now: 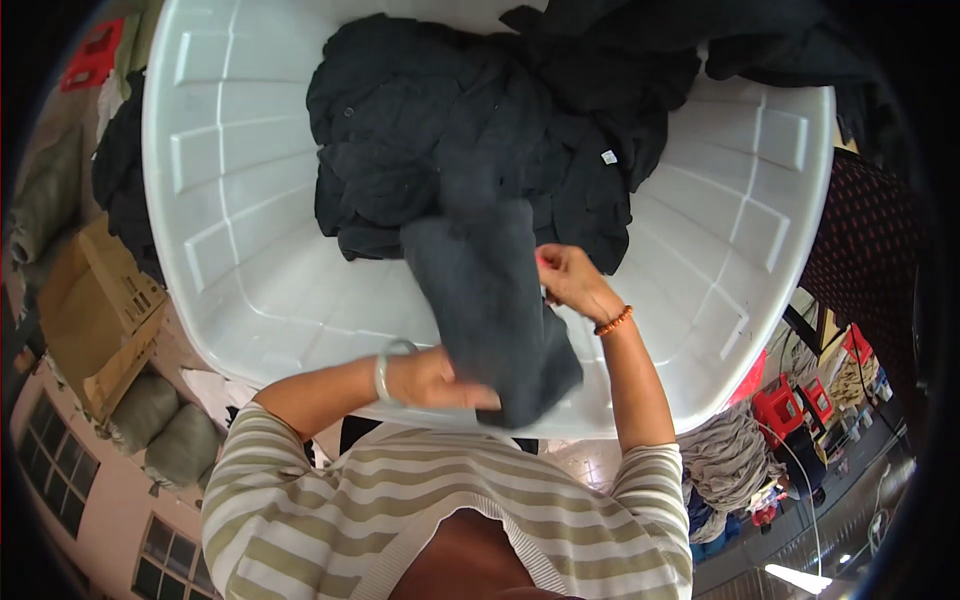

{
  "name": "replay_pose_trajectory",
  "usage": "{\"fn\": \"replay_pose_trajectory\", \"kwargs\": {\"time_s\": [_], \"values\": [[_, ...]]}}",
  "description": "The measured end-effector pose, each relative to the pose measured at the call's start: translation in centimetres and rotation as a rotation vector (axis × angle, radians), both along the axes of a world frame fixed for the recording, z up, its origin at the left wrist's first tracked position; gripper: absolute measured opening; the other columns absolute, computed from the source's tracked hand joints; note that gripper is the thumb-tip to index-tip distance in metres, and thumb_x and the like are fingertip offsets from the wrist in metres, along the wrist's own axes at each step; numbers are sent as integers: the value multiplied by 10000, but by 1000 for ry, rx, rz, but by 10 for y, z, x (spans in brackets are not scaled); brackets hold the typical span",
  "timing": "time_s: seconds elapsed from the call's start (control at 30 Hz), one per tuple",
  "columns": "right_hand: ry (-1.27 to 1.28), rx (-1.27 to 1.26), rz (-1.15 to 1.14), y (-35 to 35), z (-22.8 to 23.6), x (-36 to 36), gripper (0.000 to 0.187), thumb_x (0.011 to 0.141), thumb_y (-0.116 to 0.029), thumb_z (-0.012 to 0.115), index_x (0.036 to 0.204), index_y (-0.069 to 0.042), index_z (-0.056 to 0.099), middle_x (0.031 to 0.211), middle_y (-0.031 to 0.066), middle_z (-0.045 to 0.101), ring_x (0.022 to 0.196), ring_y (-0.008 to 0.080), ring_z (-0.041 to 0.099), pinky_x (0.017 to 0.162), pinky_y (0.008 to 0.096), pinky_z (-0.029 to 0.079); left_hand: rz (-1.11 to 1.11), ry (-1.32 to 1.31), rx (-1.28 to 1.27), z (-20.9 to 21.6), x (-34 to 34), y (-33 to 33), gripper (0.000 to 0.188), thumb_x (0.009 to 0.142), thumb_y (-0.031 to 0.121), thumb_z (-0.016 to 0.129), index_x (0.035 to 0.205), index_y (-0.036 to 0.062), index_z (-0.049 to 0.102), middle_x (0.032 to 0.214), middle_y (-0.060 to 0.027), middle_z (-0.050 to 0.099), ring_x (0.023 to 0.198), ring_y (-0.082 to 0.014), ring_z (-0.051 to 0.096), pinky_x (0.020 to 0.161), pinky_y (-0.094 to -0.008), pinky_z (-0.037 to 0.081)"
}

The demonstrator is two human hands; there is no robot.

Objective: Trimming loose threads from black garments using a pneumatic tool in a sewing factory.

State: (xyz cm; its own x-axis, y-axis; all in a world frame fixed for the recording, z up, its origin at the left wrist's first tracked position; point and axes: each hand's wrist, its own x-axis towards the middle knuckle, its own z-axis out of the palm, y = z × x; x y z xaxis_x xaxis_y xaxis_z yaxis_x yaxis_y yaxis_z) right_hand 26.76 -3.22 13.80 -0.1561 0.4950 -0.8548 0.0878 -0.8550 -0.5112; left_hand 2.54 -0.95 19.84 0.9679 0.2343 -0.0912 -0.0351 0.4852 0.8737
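Observation:
A dark garment (480,310), smeared by motion, is raised between my hands over the near side of a white plastic tub (290,320). My left hand (430,380), with a pale bangle at the wrist, grips its lower left edge; the fingers lie along the cloth and are partly blurred. At the right edge of the cloth, my right hand (580,283) pinches with bent fingers; a small red spot shows at the fingertips, too small to name. Behind them a heap of dark clothes (420,110) fills the middle and back of the tub. One piece shows a small white label (609,157).
More dark cloth (770,45) hangs over the tub's far right rim. To the left stand an open cardboard box (95,300) and stuffed greenish sacks (165,425). Red crates (778,408) and a pile of grey-beige cloth (730,455) are at the right.

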Motion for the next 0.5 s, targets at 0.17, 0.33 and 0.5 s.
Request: {"fn": "replay_pose_trajectory", "kwargs": {"time_s": [0.17, 0.33, 0.5], "values": [[471, 55, 28, -46, 35, -70, 447, 821, -427, 715, 951, -8, 627, 688, -22, 532, 551, 44, 464, 462, 209, 356, -217, 467, -451, 9, -33, -42, 489, 898, 183, 639, 1319, 8, 463, 1310, -117, 509, 1181, -195, 504, 1022, -319, 397], [258, 284, 265, -54, 78, -107, 409, 724, -290, 794, 928, -10, 575, 708, 42, 546, 684, 135, 533, 603, 291, 420, 104, 589, -611, 18, -89, -79, 629, 917, 314, 606, 1404, 32, 327, 1318, -85, 459, 1215, -181, 458, 1037, -326, 374], [-149, 460, 170, -52, 103, -119, 395, 712, -169, 738, 1018, -11, 544, 784, 186, 604, 765, 319, 614, 670, 391, 447, 249, 427, -1029, 39, -70, -53, 991, 732, 780, 471, 1465, 167, 211, 1480, -101, 296, 1372, -307, 287, 1063, -542, 299]]}}
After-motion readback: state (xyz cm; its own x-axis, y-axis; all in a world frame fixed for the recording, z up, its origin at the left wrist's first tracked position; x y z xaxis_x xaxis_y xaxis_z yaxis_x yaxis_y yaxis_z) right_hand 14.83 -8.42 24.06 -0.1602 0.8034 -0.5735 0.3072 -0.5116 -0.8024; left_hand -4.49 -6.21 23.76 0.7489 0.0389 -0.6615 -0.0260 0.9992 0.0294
